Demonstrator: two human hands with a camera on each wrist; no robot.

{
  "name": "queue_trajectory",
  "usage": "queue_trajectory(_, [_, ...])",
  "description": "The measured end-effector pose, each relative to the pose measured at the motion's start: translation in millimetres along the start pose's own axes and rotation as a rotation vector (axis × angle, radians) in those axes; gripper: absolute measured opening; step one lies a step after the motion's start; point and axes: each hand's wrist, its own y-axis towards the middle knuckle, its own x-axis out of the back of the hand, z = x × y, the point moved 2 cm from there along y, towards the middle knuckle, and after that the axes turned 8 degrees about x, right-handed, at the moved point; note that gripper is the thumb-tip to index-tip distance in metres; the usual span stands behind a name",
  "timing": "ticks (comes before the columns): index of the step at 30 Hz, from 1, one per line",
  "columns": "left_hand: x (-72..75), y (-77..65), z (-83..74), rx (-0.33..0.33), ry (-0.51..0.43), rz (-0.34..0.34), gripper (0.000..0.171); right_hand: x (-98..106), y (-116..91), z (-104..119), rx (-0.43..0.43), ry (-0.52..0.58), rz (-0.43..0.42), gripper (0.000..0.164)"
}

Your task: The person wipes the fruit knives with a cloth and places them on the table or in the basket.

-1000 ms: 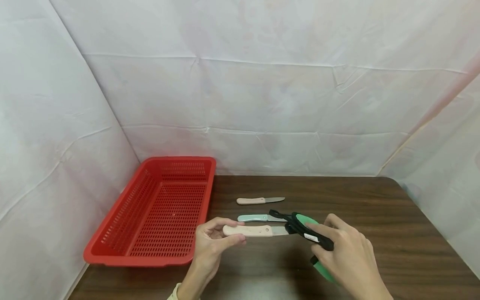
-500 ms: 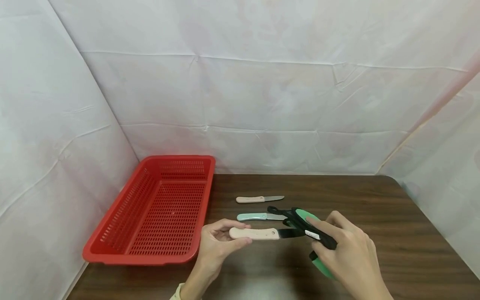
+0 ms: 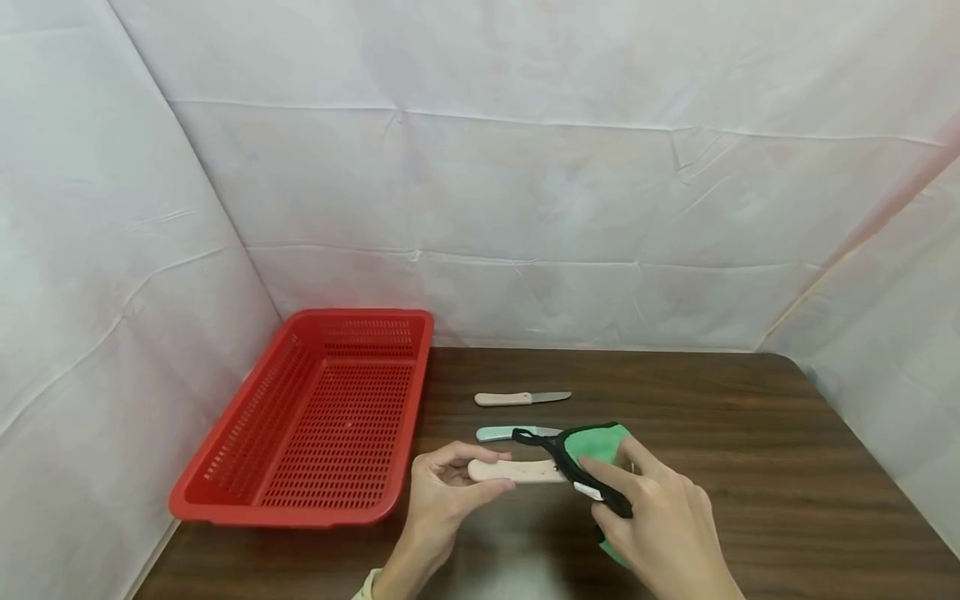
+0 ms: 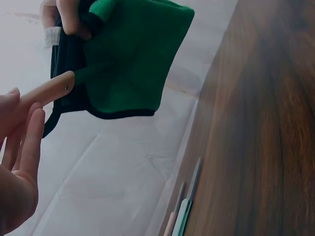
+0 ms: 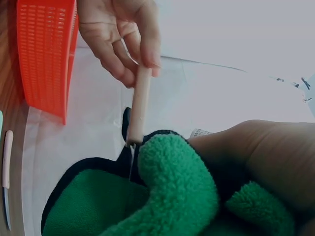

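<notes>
A small knife with a pale pink handle (image 3: 517,472) is held above the table, lying roughly level. My left hand (image 3: 450,492) pinches the rear of that handle between thumb and fingers. My right hand (image 3: 652,508) grips a fluffy green cloth (image 3: 596,444) with black edging and a hanging loop. The cloth is folded about the knife's blade, up against the front of the handle, and hides the blade in the head view. Part of the blade (image 5: 132,162) shows between the cloth's folds in the right wrist view.
Behind the hands, a pink-handled knife (image 3: 502,399) and a mint-handled knife (image 3: 495,433) lie on the dark wooden table (image 3: 787,467), blades pointing right. A red perforated basket (image 3: 408,417) stands at the left. White sheeting (image 3: 525,183) encloses the back and sides.
My right hand has moved left with the cloth, from the blade's tip end up to the handle, covering the blade. The left hand and knife have shifted slightly right.
</notes>
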Motion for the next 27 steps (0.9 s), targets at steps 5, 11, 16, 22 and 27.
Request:
queue_trajectory(5, [-1.9, -1.1, -0.5, 0.024, -0.033, -0.02, 0.029, -4.0, -1.2, 0.9, 0.002, -0.007, 0.014, 0.038])
queue_trajectory(11, [0.2, -0.4, -2.4, 0.011, -0.048, -0.033, 0.028, -5.3, -0.7, -4.1, -0.018, -0.015, 0.036, 0.038])
queue_trajectory(16, [7.1, 0.4, -5.8, -0.014, -0.049, -0.056, 0.028, -3.0, 1.0, -12.0, -0.058, -0.023, 0.082, 0.036])
queue_trajectory(22, [11.9, 0.7, -8.0, 0.018, -0.046, -0.094, 0.027, 0.6, 0.7, -21.1, -0.114, -0.023, 0.112, 0.035])
queue_trajectory(27, [13.3, 3.0, -6.7, 0.025, -0.048, -0.099, 0.025, 2.8, -0.1, -25.2, -0.131, -0.028, 0.105, 0.035])
